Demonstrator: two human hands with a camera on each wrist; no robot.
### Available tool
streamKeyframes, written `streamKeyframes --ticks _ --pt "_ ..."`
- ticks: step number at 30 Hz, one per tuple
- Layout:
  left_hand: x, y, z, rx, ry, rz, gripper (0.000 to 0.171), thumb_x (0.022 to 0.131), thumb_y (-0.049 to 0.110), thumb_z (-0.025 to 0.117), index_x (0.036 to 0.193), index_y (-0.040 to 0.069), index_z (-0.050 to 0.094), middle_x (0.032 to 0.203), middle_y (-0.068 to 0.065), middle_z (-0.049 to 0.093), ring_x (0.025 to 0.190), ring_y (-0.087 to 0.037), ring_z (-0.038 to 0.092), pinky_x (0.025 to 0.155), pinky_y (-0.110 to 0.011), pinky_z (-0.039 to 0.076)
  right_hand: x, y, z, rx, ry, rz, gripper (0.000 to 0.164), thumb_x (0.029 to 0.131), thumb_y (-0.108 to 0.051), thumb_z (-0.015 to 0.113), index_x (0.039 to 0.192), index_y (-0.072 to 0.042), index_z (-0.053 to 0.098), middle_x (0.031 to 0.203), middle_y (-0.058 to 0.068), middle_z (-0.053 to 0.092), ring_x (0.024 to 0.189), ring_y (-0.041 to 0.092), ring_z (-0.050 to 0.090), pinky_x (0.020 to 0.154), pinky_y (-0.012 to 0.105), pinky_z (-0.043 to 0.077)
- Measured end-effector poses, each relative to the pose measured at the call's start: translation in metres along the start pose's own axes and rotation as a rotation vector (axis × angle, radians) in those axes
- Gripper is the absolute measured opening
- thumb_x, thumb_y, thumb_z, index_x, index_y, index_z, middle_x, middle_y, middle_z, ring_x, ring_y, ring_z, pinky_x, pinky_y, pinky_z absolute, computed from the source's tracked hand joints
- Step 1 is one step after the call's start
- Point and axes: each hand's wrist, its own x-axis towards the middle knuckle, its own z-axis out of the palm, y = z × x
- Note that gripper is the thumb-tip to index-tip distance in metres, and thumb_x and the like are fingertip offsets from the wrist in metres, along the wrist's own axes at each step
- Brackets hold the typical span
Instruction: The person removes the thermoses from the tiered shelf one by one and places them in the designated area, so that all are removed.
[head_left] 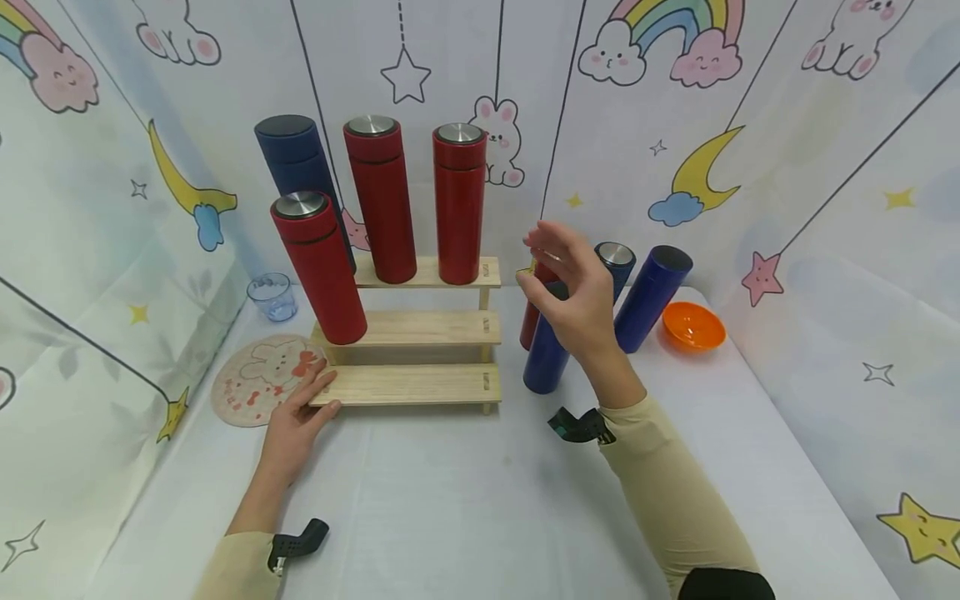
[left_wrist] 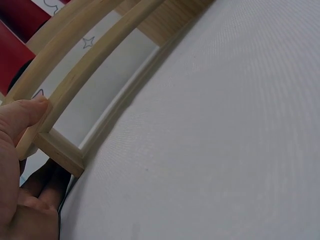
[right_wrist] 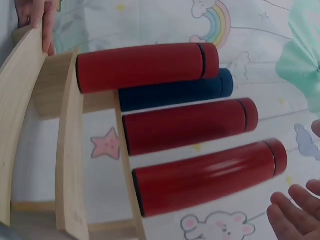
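A three-tier wooden display stand (head_left: 420, 385) stands on the table. My left hand (head_left: 291, 433) grips the left end of its lowest step, with the thumb (left_wrist: 22, 115) on the board's edge. The top step carries a blue thermos bottle (head_left: 288, 154) and two red ones, the middle red thermos (head_left: 381, 200) and the right red thermos (head_left: 459, 212). Another red thermos (head_left: 321, 279) is upright at the left of the middle step. My right hand (head_left: 577, 300) is raised right of the stand, fingers spread and bent, holding nothing. In the head view it overlaps a blue thermos (head_left: 545, 362).
Behind my right hand are a partly hidden red thermos (head_left: 528, 325), a silver-lidded blue thermos (head_left: 618, 260) and another blue thermos (head_left: 651, 300). An orange bowl (head_left: 693, 327) sits beside them. Left of the stand are a clear cup (head_left: 273, 298) and a round rabbit mat (head_left: 247, 387).
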Motion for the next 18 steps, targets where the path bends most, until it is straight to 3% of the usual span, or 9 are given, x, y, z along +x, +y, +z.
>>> streamKeyframes --ticks 18 --pt "0.0 0.003 0.0 0.02 0.002 0.012 0.054 0.103 0.011 0.077 0.155 0.01 0.062 0.174 -0.005 0.037 0.161 -0.028 0.03 0.106 -0.006 0.039 0.013 -0.008 0.074 0.099 -0.139 -0.005 0.057 0.093 0.001 0.081 0.145 0.007 0.059 0.134 0.023 0.069 0.125 0.028 0.068 0.108 0.043 0.055"
